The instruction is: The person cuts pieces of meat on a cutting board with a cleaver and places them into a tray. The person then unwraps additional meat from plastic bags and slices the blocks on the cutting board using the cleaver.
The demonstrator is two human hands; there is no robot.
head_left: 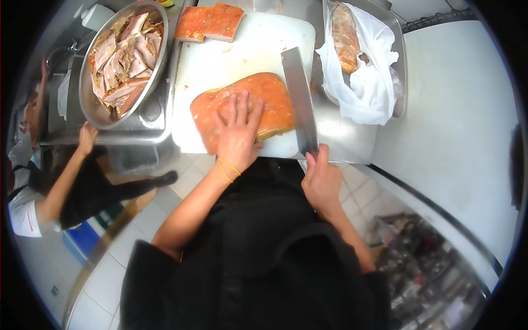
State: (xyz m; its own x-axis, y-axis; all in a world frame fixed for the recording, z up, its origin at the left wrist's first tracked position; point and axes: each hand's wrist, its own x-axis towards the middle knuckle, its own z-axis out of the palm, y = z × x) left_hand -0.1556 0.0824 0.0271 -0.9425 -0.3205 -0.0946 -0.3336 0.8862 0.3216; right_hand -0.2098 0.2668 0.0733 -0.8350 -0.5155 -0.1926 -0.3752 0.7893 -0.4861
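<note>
A large orange-brown slab of meat (275,104) lies on the white cutting board (258,38). My left hand (239,129) rests on the slab with its fingers spread, a yellow band round the wrist. In my right hand (322,179) is the handle of a wide-bladed knife (300,99), fingers closed round it. The blade points away from me, along the right side of the slab, over the board's right part. Two smaller pieces of the same meat (209,22) sit at the board's far left corner.
An oval metal bowl (164,49) of sliced meat stands left of the board. At the right, a metal tray (400,33) holds a browned piece of meat (345,44) in white plastic (366,91). A co-worker (49,206) stands at the left, one hand near the bowl.
</note>
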